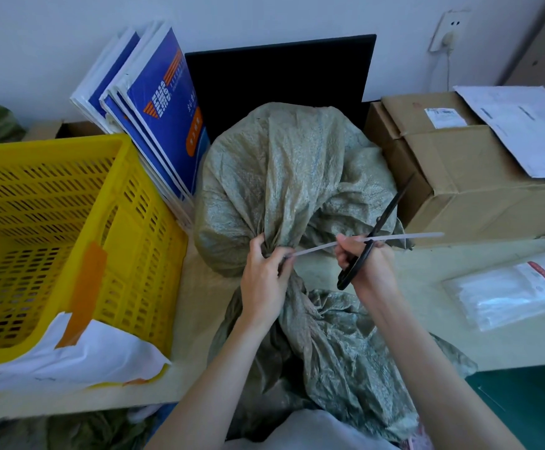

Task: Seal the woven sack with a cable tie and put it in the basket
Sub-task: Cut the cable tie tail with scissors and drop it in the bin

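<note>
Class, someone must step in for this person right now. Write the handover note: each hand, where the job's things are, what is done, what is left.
Left hand: pinching the gathered neck of the woven sack on the table.
Right hand: holding black scissors and the cable tie tail.
Done: tie looped around the neck.
Left: possibly tighten, trim the tail, lift the sack into the yellow basket on its left.

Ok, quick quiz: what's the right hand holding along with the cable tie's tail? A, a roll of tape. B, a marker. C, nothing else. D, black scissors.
D: the right hand pinches the cable tie tail with black scissors hooked on its fingers, while the left hand grips the sack neck.
</note>
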